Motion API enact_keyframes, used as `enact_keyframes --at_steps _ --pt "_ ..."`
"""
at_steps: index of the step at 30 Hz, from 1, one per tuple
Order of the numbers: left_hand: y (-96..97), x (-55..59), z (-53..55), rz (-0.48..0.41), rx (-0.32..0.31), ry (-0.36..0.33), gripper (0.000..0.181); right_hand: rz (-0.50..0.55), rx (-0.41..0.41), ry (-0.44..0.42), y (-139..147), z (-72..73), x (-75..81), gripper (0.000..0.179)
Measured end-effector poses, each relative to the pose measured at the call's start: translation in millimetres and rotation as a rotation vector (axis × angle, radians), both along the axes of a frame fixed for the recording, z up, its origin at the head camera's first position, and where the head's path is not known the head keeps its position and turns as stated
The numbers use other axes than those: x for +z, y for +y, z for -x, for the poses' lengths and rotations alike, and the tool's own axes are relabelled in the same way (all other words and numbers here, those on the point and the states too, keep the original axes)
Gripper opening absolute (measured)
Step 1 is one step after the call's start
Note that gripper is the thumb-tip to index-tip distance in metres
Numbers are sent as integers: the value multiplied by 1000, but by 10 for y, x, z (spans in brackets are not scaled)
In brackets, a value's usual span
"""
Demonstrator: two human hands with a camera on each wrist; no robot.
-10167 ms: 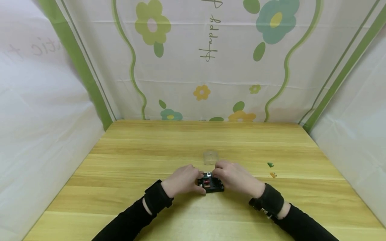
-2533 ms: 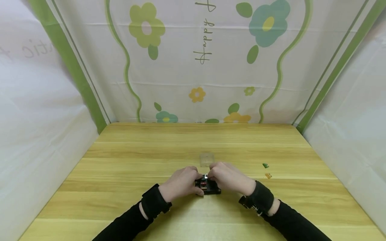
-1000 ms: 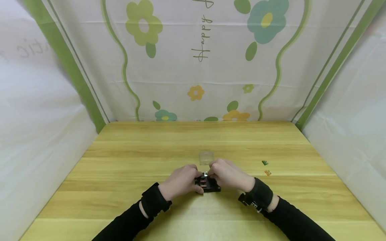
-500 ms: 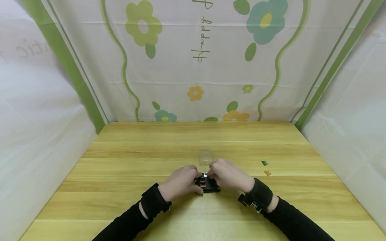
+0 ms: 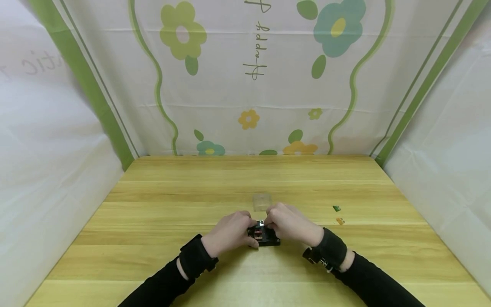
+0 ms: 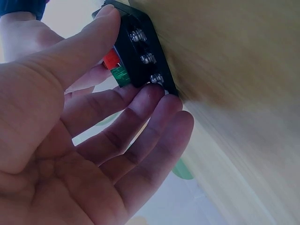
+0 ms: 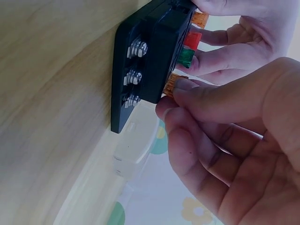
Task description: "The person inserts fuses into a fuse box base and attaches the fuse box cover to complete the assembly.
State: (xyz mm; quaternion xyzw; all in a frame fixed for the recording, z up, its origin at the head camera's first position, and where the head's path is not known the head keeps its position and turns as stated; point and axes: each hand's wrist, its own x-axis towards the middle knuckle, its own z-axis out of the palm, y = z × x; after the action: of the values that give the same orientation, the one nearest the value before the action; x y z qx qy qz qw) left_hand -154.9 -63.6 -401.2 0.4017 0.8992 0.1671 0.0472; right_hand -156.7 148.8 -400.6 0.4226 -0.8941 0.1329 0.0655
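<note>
A black fuse block rests on the table in front of the person, with screw terminals along its sides. The left hand grips its left end, thumb on the near side and fingers at the far side. At the block's far right part, the right hand pinches an orange blade fuse between thumb and index finger. The fuse sits right at the block's top face. In the right wrist view a green blade fuse, a red one and another orange fuse stand in the block.
A clear plastic cover lies just beyond the block. To the right, a loose green blade fuse and a loose orange one lie on the wooden table. Patterned cloth walls close off the back and sides.
Both hands stay at the fuse block in nearly the same pose throughout. The head view has shifted slightly; the cover and loose fuses have not moved on the table.
</note>
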Motion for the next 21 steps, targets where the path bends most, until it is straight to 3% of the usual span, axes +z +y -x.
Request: enact_keyframes --at_steps 8,21 --pt "1 -3 2 -16 -6 11 28 -50 -37 98 -42 -66 -23 31" --pt "-1 -21 13 -14 3 5 31 27 -9 -110 79 28 56 12"
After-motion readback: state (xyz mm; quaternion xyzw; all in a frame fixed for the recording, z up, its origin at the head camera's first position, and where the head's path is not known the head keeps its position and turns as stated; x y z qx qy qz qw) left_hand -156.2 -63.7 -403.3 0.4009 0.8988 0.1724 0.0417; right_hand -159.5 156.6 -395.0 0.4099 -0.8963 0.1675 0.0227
